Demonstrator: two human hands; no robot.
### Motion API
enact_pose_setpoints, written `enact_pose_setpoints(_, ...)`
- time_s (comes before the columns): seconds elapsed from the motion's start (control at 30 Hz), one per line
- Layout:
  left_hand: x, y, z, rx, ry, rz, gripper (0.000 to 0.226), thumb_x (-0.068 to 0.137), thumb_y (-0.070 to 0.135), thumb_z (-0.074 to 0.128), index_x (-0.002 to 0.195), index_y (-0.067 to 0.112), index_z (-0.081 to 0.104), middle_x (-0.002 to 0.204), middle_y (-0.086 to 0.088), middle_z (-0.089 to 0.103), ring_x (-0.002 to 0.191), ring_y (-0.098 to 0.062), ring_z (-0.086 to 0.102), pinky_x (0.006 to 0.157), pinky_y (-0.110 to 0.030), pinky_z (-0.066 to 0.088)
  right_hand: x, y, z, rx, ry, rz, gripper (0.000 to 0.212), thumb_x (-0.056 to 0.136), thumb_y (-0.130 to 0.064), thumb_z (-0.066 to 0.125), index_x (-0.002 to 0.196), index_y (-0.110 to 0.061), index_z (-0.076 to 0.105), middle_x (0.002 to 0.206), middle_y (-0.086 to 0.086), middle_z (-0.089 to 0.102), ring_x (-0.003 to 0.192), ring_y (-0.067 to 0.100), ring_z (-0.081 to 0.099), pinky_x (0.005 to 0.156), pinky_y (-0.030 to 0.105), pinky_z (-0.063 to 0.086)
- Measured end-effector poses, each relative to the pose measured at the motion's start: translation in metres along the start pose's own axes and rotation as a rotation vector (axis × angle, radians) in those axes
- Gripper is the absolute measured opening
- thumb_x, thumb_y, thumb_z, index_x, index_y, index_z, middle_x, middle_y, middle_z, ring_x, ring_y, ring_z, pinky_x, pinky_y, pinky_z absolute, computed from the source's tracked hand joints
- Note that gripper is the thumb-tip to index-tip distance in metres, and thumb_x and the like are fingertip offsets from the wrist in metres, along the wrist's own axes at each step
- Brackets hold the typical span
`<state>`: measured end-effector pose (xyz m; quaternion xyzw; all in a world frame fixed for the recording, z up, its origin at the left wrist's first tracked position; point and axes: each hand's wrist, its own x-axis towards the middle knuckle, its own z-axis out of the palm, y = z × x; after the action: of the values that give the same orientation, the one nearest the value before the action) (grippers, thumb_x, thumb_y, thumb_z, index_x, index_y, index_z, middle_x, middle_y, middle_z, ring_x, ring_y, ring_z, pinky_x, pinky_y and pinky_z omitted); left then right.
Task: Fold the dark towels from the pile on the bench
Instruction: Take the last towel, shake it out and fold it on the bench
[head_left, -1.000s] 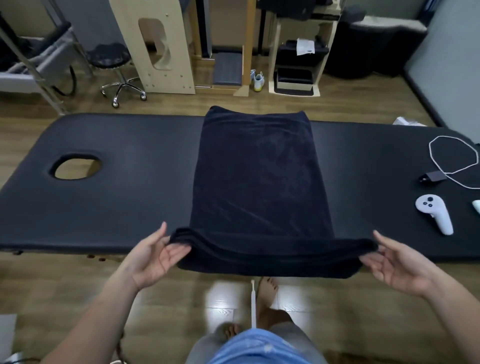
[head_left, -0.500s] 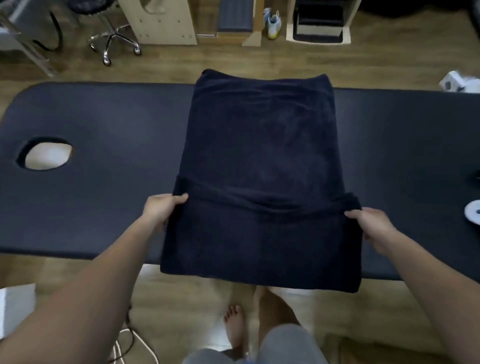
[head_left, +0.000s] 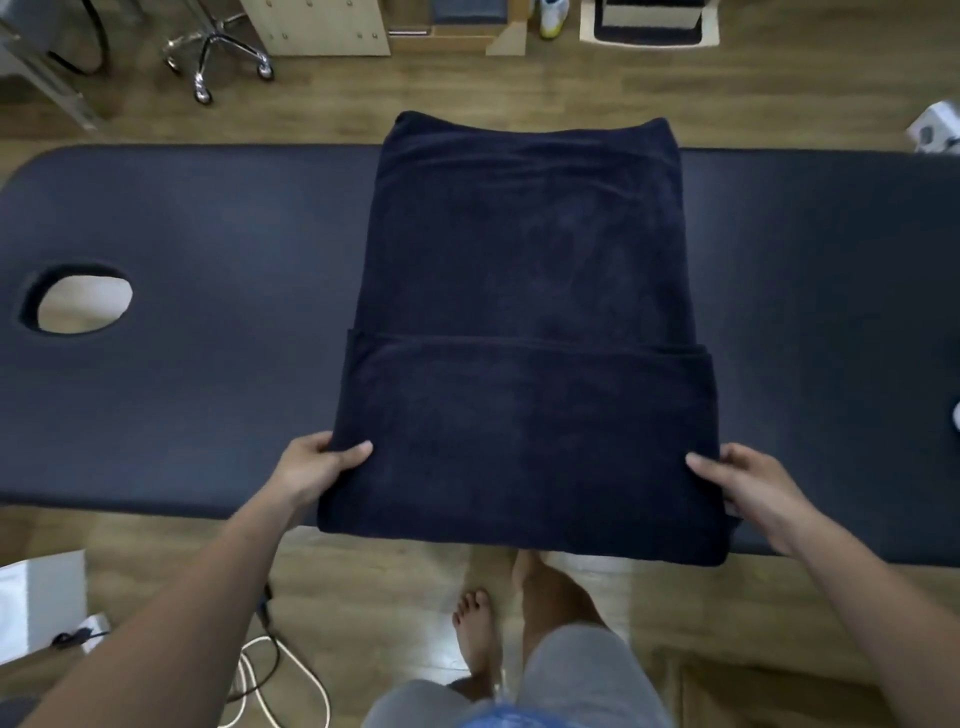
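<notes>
At the left end of the dark padded table (head_left: 208, 234) is an oval face hole (head_left: 78, 299), well apart from the work. Moving right, the left hand (head_left: 311, 467) grips the left side of the towel (head_left: 524, 312), thumb on top and fingers curled under the edge. The towel lies across the middle of the table, its far end hanging over the far side and its near end drooping past the near edge. The near part is doubled over onto the rest, and the edge of that top layer runs straight across about halfway up the cloth. On the right, the right hand (head_left: 753, 486) holds the opposite side the same way, thumb on top.

By my reading, this towel is partway folded: one lengthwise fold is laid, and at least one more fold looks needed to make a compact stack. No pile of towels and no finished ones show here, so how many remain cannot be told.
</notes>
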<state>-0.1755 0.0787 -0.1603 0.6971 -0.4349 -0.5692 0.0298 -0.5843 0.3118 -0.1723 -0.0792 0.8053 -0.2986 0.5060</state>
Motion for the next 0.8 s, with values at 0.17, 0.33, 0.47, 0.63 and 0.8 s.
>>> enact_pose_setpoints(0.17, -0.024, -0.036, -0.004, -0.054, 0.071, 0.087, 0.005, 0.091, 0.011, 0.071, 0.092, 0.007, 0.071, 0.084, -0.002, 0.073, 0.078, -0.019, 0.065, 0.061, -0.027, 0.049, -0.027, 0.043, 0.010, 0.115, 0.093, -0.036, 0.028, 0.083, -0.029, 0.074, 0.091, -0.004, 0.065, 0.104, 0.018, 0.073, 0.087, 0.026, 0.066, 0.079, 0.040, 0.051)
enact_pose_setpoints(0.33, -0.035, -0.061, 0.004, -0.102, 0.168, 0.090, 0.011, 0.094, 0.017, 0.067, 0.089, 0.007, 0.069, 0.081, 0.002, 0.070, 0.076, -0.016, 0.061, 0.063, -0.024, 0.045, -0.040, 0.066, 0.025, 0.234, 0.101, -0.013, 0.015, 0.093, -0.026, 0.066, 0.104, -0.015, 0.064, 0.108, 0.001, 0.071, 0.097, 0.022, 0.066, 0.086, 0.043, 0.051)
enact_pose_setpoints(0.47, -0.042, -0.073, 0.005, -0.114, 0.063, 0.019, 0.008, 0.094, 0.024, 0.069, 0.098, 0.017, 0.068, 0.095, 0.007, 0.071, 0.087, -0.012, 0.065, 0.082, -0.032, 0.050, -0.050, 0.074, 0.032, 0.225, 0.085, 0.021, 0.015, 0.091, -0.023, 0.069, 0.105, -0.021, 0.064, 0.113, -0.003, 0.068, 0.102, 0.019, 0.066, 0.080, 0.037, 0.057)
enact_pose_setpoints(0.63, -0.050, -0.073, -0.002, -0.216, 0.098, 0.047, 0.034, 0.091, 0.003, 0.067, 0.068, 0.013, 0.044, 0.071, -0.002, 0.055, 0.070, -0.020, 0.054, 0.063, -0.027, 0.045, -0.060, 0.071, 0.042, 0.312, 0.227, 0.053, 0.019, 0.088, -0.008, 0.070, 0.102, 0.000, 0.060, 0.115, 0.020, 0.066, 0.080, 0.023, 0.063, 0.062, 0.031, 0.051)
enact_pose_setpoints(0.8, -0.072, -0.084, -0.033, -0.045, -0.197, -0.031, 0.025, 0.089, -0.004, 0.057, 0.099, 0.016, 0.044, 0.087, -0.009, 0.052, 0.069, -0.021, 0.046, 0.053, -0.030, 0.034, -0.099, 0.079, 0.029, 0.023, 0.186, 0.062, 0.058, 0.087, -0.005, 0.070, 0.132, -0.024, 0.040, 0.119, 0.010, 0.055, 0.086, 0.029, 0.061, 0.068, 0.049, 0.058)
